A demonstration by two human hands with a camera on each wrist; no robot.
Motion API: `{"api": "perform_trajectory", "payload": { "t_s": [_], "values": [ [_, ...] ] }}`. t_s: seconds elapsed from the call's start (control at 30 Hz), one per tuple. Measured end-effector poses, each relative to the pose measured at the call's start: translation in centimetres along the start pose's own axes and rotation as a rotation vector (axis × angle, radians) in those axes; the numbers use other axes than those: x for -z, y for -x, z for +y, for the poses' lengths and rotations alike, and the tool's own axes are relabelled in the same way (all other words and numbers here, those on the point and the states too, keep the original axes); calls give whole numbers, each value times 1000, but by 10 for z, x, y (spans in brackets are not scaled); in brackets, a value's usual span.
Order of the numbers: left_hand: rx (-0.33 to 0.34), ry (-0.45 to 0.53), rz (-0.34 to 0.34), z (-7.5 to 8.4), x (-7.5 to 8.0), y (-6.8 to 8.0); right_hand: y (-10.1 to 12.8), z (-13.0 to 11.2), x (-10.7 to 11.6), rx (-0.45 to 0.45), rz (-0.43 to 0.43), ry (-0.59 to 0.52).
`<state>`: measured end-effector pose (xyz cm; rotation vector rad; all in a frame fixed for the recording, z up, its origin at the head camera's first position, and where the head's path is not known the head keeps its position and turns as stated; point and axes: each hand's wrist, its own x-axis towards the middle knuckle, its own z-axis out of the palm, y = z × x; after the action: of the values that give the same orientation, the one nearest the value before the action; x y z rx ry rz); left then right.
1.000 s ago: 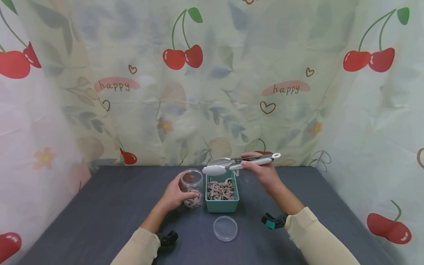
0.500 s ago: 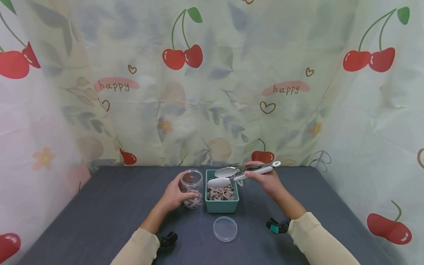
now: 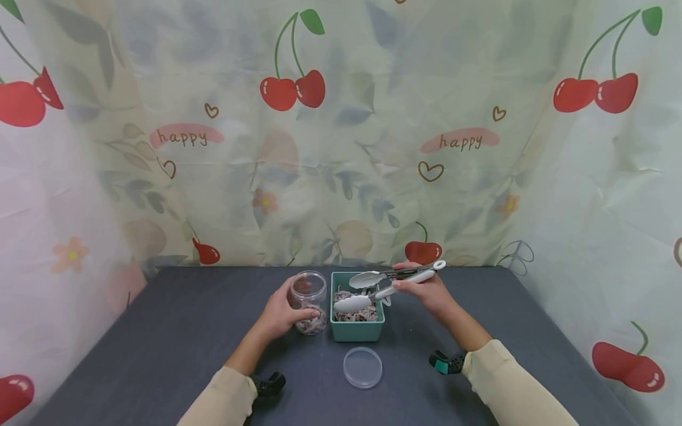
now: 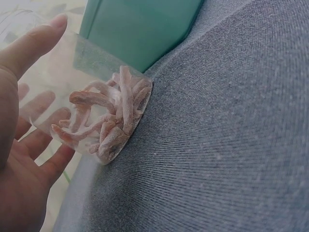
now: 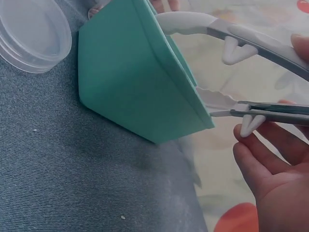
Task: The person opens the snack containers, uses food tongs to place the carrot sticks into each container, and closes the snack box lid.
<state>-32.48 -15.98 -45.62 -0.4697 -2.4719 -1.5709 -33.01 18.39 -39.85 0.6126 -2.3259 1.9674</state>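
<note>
A cloth with red cherries and the word "happy" hangs behind a dark grey bench (image 3: pixel 160 331).

The left hand (image 3: pixel 279 313) is curled round a clear jar (image 3: pixel 309 302) that stands on the bench. The right hand (image 3: pixel 426 290) holds a pair of white tongs (image 3: pixel 383 284) by the handles. The tong tips are spread apart and reach out past the fingers, down into a green tub (image 3: pixel 356 330). The tub sits just beside the jar, on the side away from the left palm.

Some pale brown strips (image 4: pixel 108 121) already lie at the bottom of the jar, so part of the job looks done. The jar is far from full, and many more strips fill the tub. The tongs seem to hold nothing right now. A clear lid (image 3: pixel 363 367) lies flat on the bench, nearer the person than both hands, so the jar is not closed yet.

The tub wall hides the tong tips in the right wrist view. The left wrist view cuts off the top of the jar.
</note>
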Motion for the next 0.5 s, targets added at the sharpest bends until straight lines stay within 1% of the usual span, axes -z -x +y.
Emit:
{"api": "perform_trajectory", "payload": {
  "t_s": [0.17,0.3,0.4,0.5],
  "values": [
    [3,-2,3,1,-1,0,-2,-1,0,-17,-56,36],
    [9,-7,1,2,-1,1,-4,-1,-1,-19,-76,60],
    [8,-2,2,1,-1,1,-5,-1,-3,-30,-67,68],
    [-3,10,1,-1,0,0,-6,-1,-5,-43,-36,74]
  ]
}}
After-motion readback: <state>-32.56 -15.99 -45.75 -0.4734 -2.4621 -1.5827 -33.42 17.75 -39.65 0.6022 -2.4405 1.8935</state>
